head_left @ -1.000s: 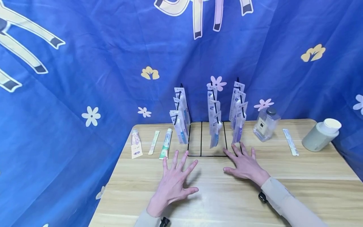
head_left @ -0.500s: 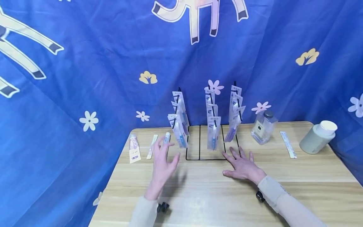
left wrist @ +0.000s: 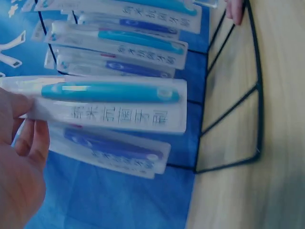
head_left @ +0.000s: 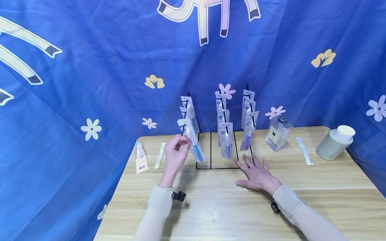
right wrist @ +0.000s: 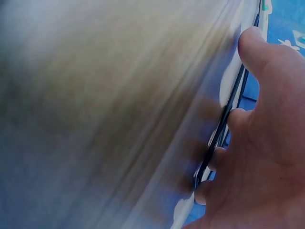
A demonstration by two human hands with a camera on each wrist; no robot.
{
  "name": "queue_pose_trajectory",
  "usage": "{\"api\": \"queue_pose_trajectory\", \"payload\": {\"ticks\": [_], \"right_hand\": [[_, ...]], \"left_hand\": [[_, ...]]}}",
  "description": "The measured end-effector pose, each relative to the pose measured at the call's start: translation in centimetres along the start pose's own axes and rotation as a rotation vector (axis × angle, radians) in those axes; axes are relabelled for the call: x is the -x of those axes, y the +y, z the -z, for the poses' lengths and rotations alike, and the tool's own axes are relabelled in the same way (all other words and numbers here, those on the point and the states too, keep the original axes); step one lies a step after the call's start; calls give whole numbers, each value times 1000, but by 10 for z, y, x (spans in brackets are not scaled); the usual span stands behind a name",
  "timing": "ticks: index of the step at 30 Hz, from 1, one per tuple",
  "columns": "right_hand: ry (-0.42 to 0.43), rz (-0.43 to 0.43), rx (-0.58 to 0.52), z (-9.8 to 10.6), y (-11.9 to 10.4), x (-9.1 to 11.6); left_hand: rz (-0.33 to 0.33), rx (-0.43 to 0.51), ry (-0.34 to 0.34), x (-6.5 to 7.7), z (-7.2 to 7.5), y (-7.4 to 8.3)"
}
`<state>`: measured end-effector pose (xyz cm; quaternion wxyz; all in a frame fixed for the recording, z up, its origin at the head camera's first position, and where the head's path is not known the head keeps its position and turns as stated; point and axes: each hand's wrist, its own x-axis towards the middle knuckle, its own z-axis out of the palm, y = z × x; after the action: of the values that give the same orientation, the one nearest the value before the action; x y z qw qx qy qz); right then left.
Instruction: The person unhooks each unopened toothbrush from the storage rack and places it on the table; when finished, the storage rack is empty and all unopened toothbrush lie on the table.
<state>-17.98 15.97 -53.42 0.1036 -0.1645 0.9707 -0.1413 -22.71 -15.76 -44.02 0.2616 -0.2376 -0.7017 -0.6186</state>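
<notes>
In the head view my left hand (head_left: 176, 152) pinches the edge of a packaged toothbrush (head_left: 196, 149) at the front of the rack's left hook. Its clear pack, with a blue handle inside, tilts with the lower end to the right. Close up in the left wrist view, thumb and fingers grip the pack (left wrist: 114, 95) near its head end. More packaged toothbrushes (left wrist: 138, 40) hang behind it. My right hand (head_left: 257, 174) lies with spread fingers at the front right corner of the black wire rack (head_left: 224, 168). The right wrist view is partly blurred.
Left of the rack lie a pale tube (head_left: 140, 157) and a slim sachet (head_left: 160, 155). To the right stand a clear bottle (head_left: 278, 133) and a grey-green bottle (head_left: 334, 144), with another slim packet (head_left: 304, 151) between them. A blue curtain (head_left: 120, 83) hangs behind the table.
My left hand has moved forward from spread fingers over the table to pinching the front left toothbrush pack, which now tilts more. The green toothpaste tube is hidden behind that hand. My right hand stays put.
</notes>
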Motion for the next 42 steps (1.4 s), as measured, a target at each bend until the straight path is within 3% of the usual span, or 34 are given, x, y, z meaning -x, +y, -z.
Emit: {"api": "queue_pose_trajectory", "payload": {"ticks": [7, 10, 12, 15, 17, 19, 23, 26, 28, 31, 34, 42], "right_hand": [[10, -2, -1, -4, 2, 2], [18, 1, -4, -4, 2, 1], [24, 4, -1, -4, 2, 0], [27, 10, -3, -4, 1, -1], [25, 12, -8, -4, 1, -1], [23, 10, -15, -3, 1, -1], [20, 2, -16, -2, 2, -1], [20, 3, -10, -2, 2, -1], [20, 5, -9, -2, 2, -1], [18, 4, -13, -1, 1, -1], [11, 0, -24, -1, 1, 0], [14, 3, -29, -1, -1, 1]], "left_hand": [[-108, -33, -215, 7, -15, 12], [-126, -35, -298, 21, -11, 20], [-98, -22, -322, 34, -2, 24], [-15, -16, -308, 57, 22, 29], [76, -51, -267, 72, 44, 31], [214, -123, -199, 84, 70, 32], [565, -342, -80, 103, 123, 33], [783, -489, -58, 117, 160, 30], [877, -548, -56, 127, 180, 27], [958, -599, -65, 140, 200, 23], [989, -659, -98, 149, 210, 20], [909, -872, -203, 155, 212, 20]]}}
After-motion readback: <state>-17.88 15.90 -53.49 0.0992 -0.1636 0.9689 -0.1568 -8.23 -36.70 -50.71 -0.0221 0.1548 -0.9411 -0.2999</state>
